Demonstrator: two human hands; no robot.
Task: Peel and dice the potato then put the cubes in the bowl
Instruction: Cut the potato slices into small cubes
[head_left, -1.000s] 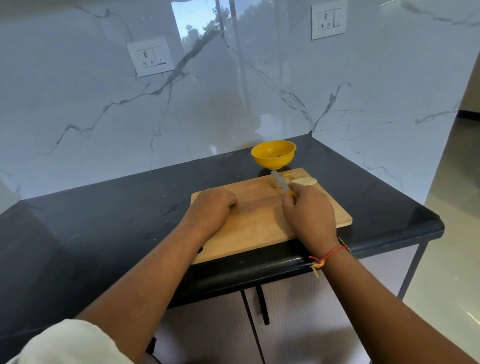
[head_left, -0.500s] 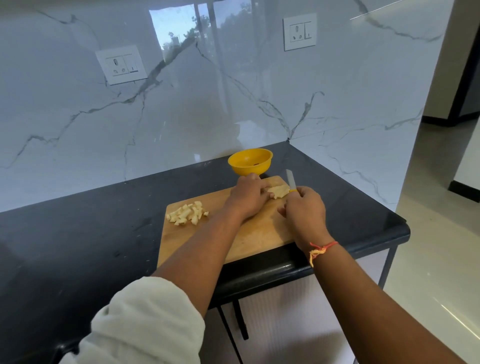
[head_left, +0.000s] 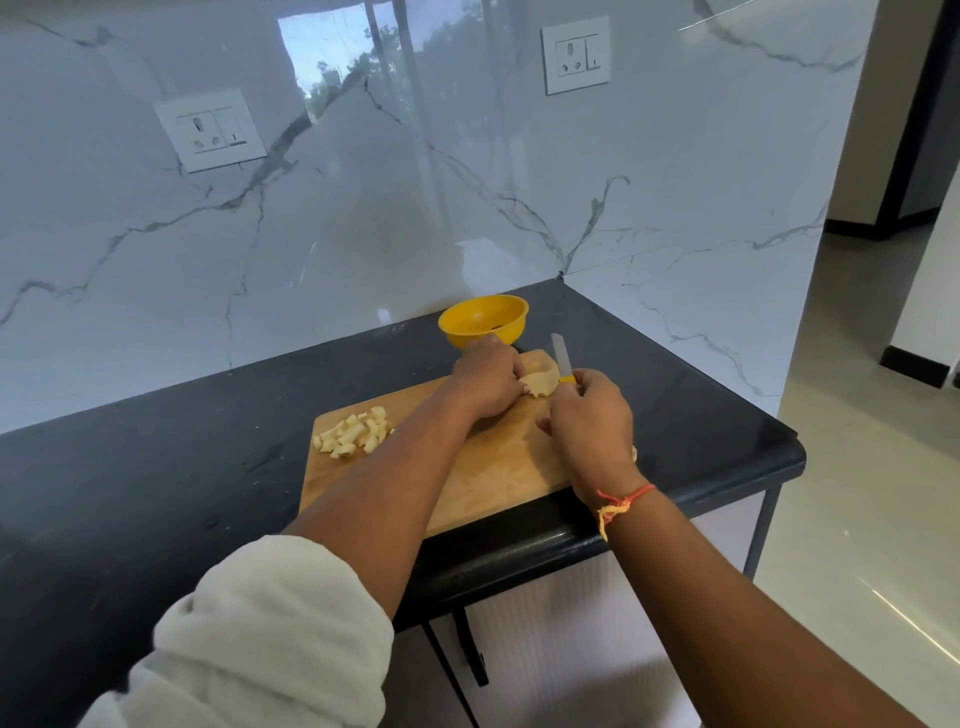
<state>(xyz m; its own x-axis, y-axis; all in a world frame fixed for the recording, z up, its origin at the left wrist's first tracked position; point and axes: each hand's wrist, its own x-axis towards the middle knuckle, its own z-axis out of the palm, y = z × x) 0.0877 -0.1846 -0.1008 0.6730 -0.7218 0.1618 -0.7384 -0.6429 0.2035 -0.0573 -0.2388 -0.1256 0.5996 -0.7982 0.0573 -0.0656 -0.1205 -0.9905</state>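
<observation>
Potato (head_left: 540, 383), peeled and pale, is held down on the wooden cutting board (head_left: 493, 478), close to the board's far right corner. It is gripped by the left hand (head_left: 485, 382), whose fingers (head_left: 511, 371) are curled over its left side. A knife (head_left: 561, 356) with a yellow handle is held in the right hand (head_left: 592, 415); the fingers of that hand are wrapped tightly round the handle, so that only a short yellow end is seen. The pale blade is raised and pointed up and away toward the far edge of the desk (head_left: 156, 493), just beside the right side of the potato. Whether the blade touches the potato cannot be told.

A loose heap of cubes (head_left: 353, 431) is seen on the left part of the board, near its far left corner and well apart from both hands. The yellow bowl (head_left: 483, 319) is set on the black desk just beyond the far edge of the board, near the desk's far right corner and right behind the left hand. No cubes are seen in it.

The board is laid on the right part of the desk and reaches close to the near edge. A red and yellow thread (head_left: 621, 504) is worn on the right wrist, and a white sleeve (head_left: 260, 634) is rolled up on the left arm. Two white sockets (head_left: 575, 54) are set in the marble wall behind the desk.
</observation>
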